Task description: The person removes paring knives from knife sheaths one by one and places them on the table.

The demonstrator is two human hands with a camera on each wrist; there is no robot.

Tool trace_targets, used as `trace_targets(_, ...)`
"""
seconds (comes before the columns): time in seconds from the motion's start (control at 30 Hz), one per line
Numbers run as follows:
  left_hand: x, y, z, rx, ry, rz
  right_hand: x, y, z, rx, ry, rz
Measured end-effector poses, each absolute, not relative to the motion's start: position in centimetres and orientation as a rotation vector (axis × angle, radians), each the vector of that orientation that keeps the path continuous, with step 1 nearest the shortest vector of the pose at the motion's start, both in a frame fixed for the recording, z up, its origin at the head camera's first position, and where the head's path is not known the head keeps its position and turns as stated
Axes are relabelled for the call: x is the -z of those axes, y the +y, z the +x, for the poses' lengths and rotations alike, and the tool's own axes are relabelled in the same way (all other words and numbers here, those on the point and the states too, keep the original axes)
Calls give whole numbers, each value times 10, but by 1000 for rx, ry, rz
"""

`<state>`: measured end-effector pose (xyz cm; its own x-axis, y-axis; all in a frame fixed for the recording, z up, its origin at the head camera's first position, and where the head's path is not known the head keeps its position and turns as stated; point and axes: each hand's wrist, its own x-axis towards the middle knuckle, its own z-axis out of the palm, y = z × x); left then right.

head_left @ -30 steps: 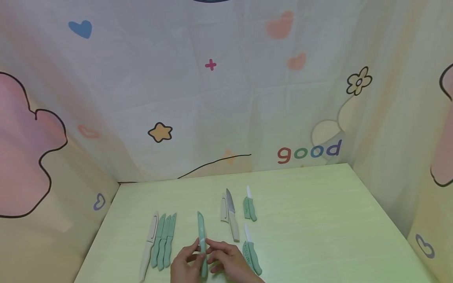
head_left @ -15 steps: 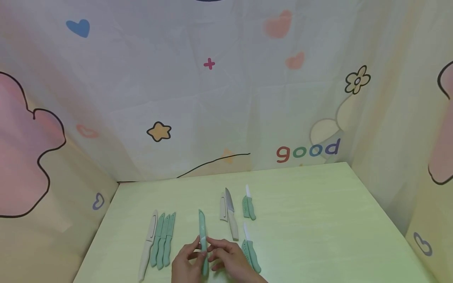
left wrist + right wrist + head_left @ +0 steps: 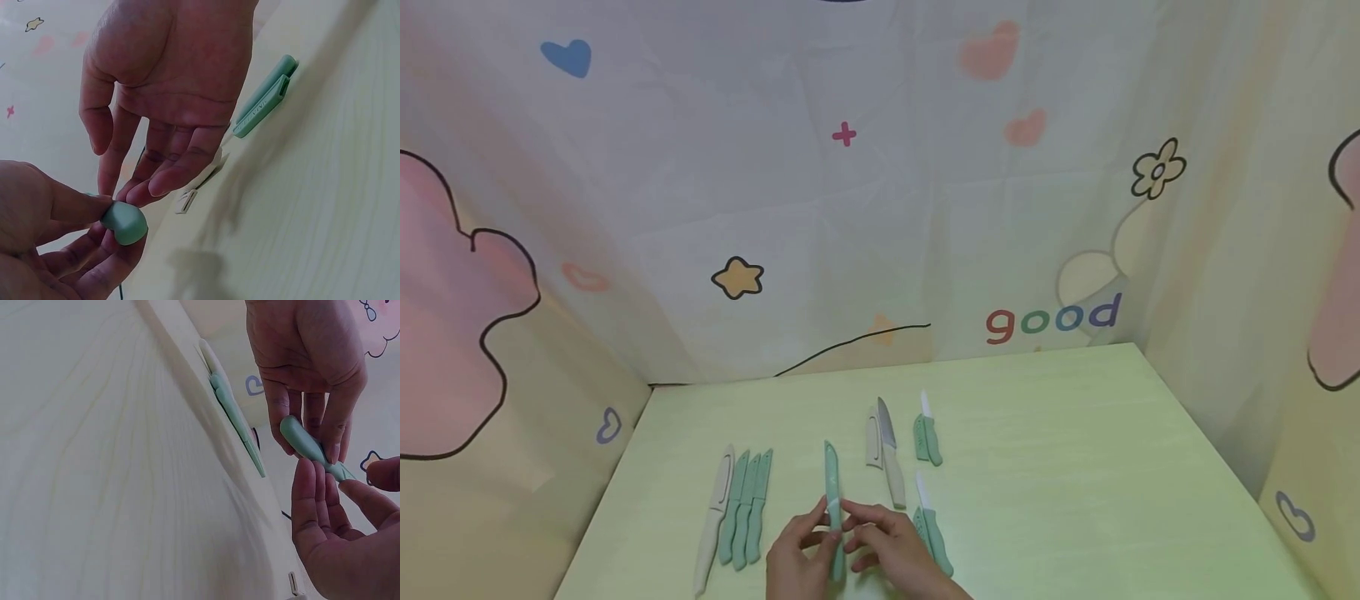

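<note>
A green sheathed knife [image 3: 832, 475] stands out from between the two hands, sheath pointing away and handle towards the person. My left hand [image 3: 797, 550] pinches its handle between thumb and fingers; the rounded handle end [image 3: 128, 225] faces the left wrist camera. My right hand [image 3: 891, 542] touches the knife from the right with its fingertips, the thumb standing apart from it in the right wrist view. A pale band shows where sheath meets handle. Right of the hands lies an unsheathed green-handled knife [image 3: 934, 533] with a white blade, beside its green sheath [image 3: 919, 525], partly hidden by the right hand.
On the left, several green sheathed knives [image 3: 749, 508] lie beside a longer cream sheathed knife [image 3: 715, 517]. Behind the hands are a bare cream-handled knife [image 3: 891, 467] with its cream sheath [image 3: 873, 437], and another small green knife [image 3: 932, 437] with its sheath. A printed curtain surrounds the pale table [image 3: 1090, 467].
Both hands have shifted slightly to the right and away from the person, together with the knife. Their grip looks the same, and the view itself has moved a little.
</note>
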<state>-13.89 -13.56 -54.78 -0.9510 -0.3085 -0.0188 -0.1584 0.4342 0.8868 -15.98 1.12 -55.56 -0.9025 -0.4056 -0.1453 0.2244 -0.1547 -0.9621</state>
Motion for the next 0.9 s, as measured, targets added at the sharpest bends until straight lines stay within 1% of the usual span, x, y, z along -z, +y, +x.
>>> trace_targets(0.37, 545, -124, -138, 1692, -2461, 450, 555, 22, -157, 2149, 1750, -301)
trace_targets(0.7, 547, -119, -137, 1730, -2422, 298, 554, 34, -157, 2157, 1778, -305)
trace_targets(0.9, 547, -112, -138, 1754, -2425, 362, 556, 40, -158, 2173, 1781, -304)
